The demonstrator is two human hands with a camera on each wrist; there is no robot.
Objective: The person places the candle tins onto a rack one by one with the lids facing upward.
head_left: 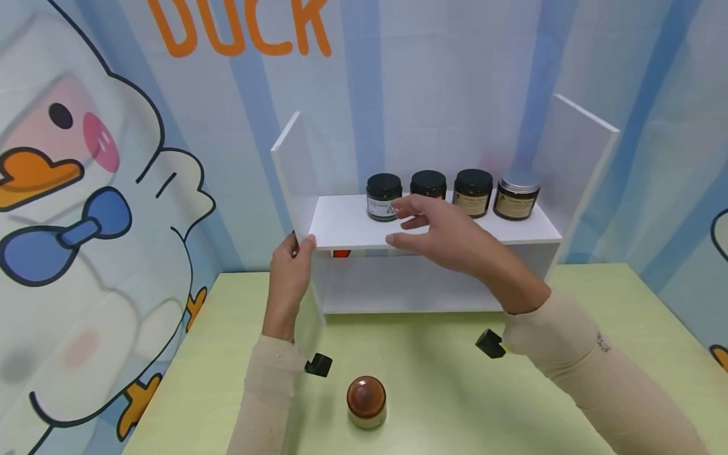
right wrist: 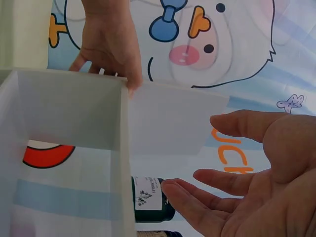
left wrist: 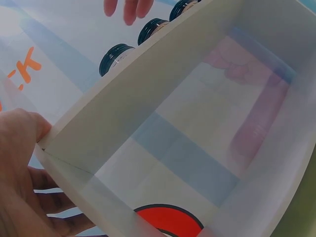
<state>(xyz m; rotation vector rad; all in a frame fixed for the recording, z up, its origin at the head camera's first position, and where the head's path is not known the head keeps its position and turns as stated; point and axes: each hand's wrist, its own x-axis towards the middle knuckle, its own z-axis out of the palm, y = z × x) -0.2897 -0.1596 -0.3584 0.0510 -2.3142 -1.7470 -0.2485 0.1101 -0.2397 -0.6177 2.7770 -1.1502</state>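
Observation:
A white two-tier shelf [head_left: 364, 237] stands on the table, its side panels rising above the upper board. My left hand [head_left: 289, 278] grips its left side panel, thumb on the front edge and fingers around the outer face. On the upper board four lidded jars form a row: a black-lidded jar with a white label [head_left: 382, 205], two more black-lidded ones, and a silver-lidded jar [head_left: 516, 196] at the right. My right hand [head_left: 446, 234] hovers in front of them, thumb and fingers apart, holding nothing. In the right wrist view its fingertips are right by the white-labelled jar [right wrist: 150, 200].
A brown-topped jar [head_left: 366, 401] stands on the pale green table [head_left: 432, 404] in front of the shelf, between my forearms. Behind the shelf hangs a striped blue backdrop [head_left: 449, 82] printed with a duck. Small black blocks [head_left: 320, 364] stick out at both wrists.

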